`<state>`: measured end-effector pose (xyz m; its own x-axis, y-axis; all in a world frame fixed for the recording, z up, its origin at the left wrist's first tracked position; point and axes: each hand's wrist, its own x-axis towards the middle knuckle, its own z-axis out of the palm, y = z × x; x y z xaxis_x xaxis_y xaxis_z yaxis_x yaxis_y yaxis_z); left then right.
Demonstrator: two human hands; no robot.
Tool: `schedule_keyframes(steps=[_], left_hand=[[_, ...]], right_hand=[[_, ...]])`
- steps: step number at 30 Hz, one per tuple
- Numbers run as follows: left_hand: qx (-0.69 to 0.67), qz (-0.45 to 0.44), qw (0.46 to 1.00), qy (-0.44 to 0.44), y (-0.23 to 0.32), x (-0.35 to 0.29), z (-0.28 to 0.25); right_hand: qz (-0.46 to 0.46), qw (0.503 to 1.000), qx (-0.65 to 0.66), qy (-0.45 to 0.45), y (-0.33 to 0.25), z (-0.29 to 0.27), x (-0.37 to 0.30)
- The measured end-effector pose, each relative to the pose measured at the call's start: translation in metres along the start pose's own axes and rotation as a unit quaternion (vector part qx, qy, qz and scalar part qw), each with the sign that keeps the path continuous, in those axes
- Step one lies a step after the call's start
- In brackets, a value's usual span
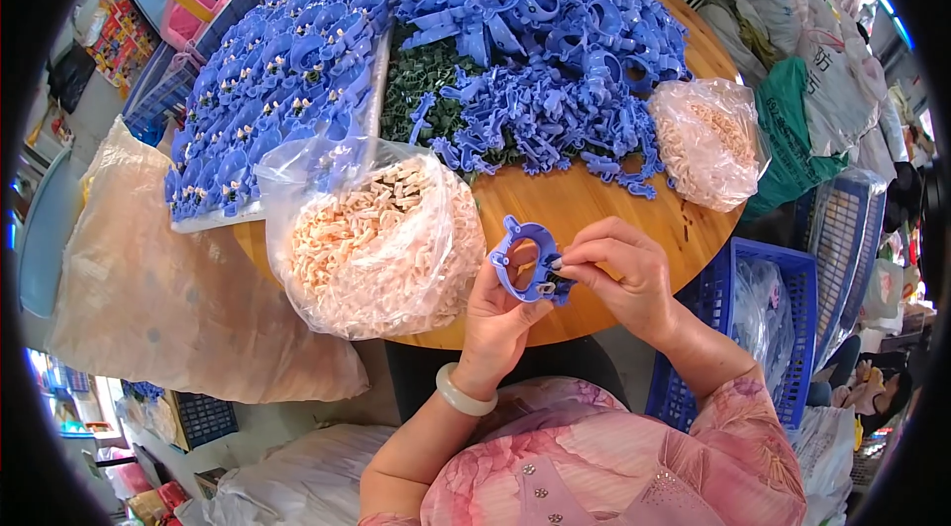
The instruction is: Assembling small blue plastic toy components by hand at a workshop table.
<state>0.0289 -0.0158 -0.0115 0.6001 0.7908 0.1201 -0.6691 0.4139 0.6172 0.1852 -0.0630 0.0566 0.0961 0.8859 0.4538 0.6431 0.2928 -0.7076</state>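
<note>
Plastic bags (386, 263), two, sit on the table (594, 204), one partly hiding the white tray (382, 80); left fingers (484, 293) grip one blue ring (544, 247), right fingers (606, 251) pinch its edge.

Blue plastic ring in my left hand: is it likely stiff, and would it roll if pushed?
The blue plastic ring is probably stiff: it holds a rounded shape in your left hand. It would likely roll poorly, because a knob sticks out from its rim.

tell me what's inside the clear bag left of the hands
The clear bag holds many small, pale peach pieces, loosely heaped. Whatever lies deeper, under the outer layer, is covered and can't be seen.
</note>
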Motion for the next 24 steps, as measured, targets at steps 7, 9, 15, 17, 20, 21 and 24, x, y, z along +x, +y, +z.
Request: schedule_keyframes(steps=[7,9,15,17,20,21,24], left_hand=[[-0.008,-0.004,1.000,0.009,0.000,0.000,0.000],[-0.007,-0.003,1.000,0.006,0.000,0.000,0.001],[0.001,0.001,1.000,0.000,0.001,0.000,0.002],[0.002,0.001,1.000,0.002,0.000,0.000,0.002],[0.002,0.001,1.000,-0.002,0.000,-0.001,0.002],[0.015,0.003,1.000,0.000,-0.001,-0.002,0.002],[0.042,0.015,0.999,-0.006,-0.003,-0.003,0.001]], right_hand=[[-0.018,0.999,-0.033,0.010,-0.001,0.003,-0.006],[-0.018,0.999,-0.031,0.011,-0.001,0.003,-0.007],[0.004,0.999,0.000,0.037,-0.001,0.004,-0.005],[-0.009,0.999,-0.028,0.029,-0.002,0.004,-0.004],[-0.027,0.997,-0.074,0.012,-0.005,0.002,-0.003],[-0.034,0.995,-0.093,0.003,-0.006,0.002,-0.003],[-0.051,0.991,-0.125,-0.012,-0.011,0.001,-0.003]])
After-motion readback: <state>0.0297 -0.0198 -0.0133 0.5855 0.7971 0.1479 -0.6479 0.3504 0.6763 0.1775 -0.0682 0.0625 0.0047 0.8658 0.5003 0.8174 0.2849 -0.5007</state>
